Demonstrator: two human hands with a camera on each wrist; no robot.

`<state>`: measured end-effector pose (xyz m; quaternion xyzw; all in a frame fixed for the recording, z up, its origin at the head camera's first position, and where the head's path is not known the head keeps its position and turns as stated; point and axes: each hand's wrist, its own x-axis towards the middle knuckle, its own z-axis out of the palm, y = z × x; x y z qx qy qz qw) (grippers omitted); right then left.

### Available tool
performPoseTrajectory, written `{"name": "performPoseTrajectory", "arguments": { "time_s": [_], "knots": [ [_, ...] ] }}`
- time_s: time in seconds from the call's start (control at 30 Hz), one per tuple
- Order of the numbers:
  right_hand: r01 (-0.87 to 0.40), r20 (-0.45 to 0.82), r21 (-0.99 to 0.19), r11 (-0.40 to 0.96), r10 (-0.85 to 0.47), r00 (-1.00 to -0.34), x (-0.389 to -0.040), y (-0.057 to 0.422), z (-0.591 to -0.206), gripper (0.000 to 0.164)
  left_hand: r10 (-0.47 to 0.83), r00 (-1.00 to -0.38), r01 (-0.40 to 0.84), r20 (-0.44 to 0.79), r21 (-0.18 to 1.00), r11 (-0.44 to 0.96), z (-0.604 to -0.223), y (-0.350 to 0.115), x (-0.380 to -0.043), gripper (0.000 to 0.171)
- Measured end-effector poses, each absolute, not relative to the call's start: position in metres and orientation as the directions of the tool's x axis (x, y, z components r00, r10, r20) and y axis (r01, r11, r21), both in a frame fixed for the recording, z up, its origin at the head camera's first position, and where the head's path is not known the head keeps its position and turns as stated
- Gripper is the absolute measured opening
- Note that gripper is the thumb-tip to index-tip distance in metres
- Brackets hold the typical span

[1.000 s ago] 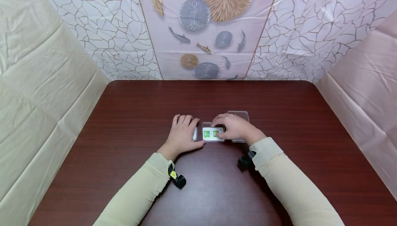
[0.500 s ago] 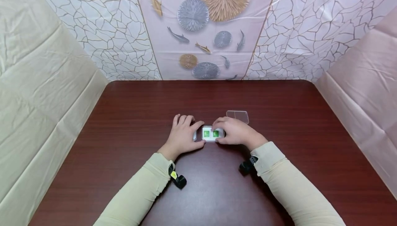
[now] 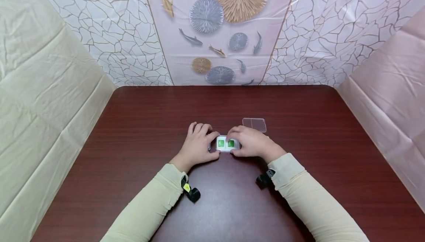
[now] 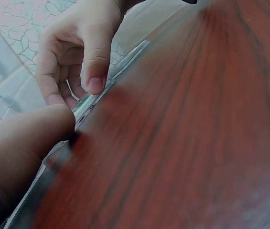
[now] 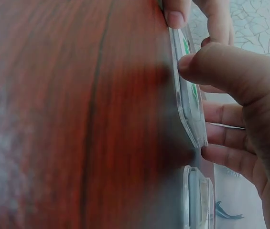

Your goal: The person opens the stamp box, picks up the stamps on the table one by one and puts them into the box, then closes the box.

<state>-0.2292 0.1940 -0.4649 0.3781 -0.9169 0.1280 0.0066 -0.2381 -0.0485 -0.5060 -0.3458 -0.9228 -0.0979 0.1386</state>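
Two hands (image 3: 227, 146) pinching clear case (image 3: 227, 143)

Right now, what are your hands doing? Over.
Left hand and right hand both pinch the clear case. Clear lid lies apart behind. Nothing in the way.

A staged recording booth rather than a lived-in room: a dark red wooden table (image 3: 139, 124) is boxed in by hung sheets. At 12 o'clock hangs a patterned cloth (image 3: 216, 24) with fish and round fans, at 9 o'clock a creased cream sheet (image 3: 43, 98), at 3 o'clock a pale pink sheet (image 3: 391, 87).
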Motion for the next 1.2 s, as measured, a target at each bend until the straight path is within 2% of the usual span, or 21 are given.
{"name": "performPoseTrajectory", "arguments": {
  "time_s": [0.57,0.87,1.03,1.2],
  "knots": [
    [-0.698,0.092,-0.227,0.679,-0.699,-0.71,-0.2285,0.1899,-0.4649,0.025,0.633,-0.703,0.681,0.324,0.051,0.73,-0.5051,-0.0464,-0.2374,0.052],
    [-0.655,0.076,-0.336,0.677,-0.674,-0.735,-0.2296,0.1923,-0.4669,0.027,0.633,-0.703,0.682,0.323,0.053,0.73,-0.5058,-0.0484,-0.2361,0.051],
    [-0.64,0.061,-0.318,0.699,-0.659,-0.75,-0.2276,0.1874,-0.4639,0.028,0.619,-0.726,0.666,0.299,0.084,0.741,-0.5018,-0.0496,-0.2352,0.048],
    [-0.622,0.037,-0.246,0.743,-0.634,-0.772,-0.2227,0.1849,-0.46,0.029,0.618,-0.735,0.661,0.279,0.093,0.745,-0.4981,-0.0493,-0.2346,0.05]
  ]
}}
